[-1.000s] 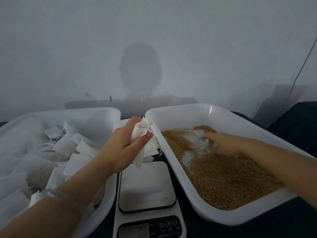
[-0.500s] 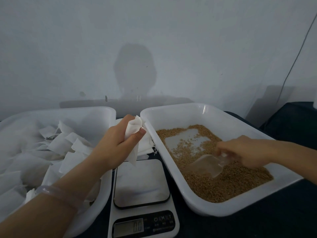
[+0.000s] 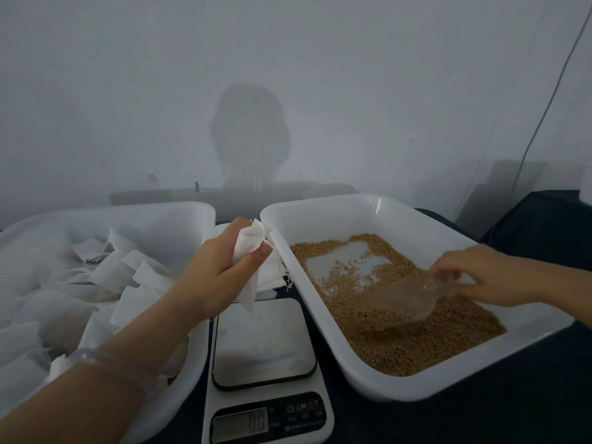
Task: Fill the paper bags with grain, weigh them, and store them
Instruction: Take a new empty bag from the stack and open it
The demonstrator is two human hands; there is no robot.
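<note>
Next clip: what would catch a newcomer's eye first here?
The right hand holds a clear scoop in the brown grain of the right white tub. The left hand holds a white paper bag above the scale in the middle.

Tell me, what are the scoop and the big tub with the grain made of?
Scoop: probably clear plastic, because the grain shows through it. Tub: probably white plastic, smooth and a little glossy, with a bright glint on its far wall.
</note>
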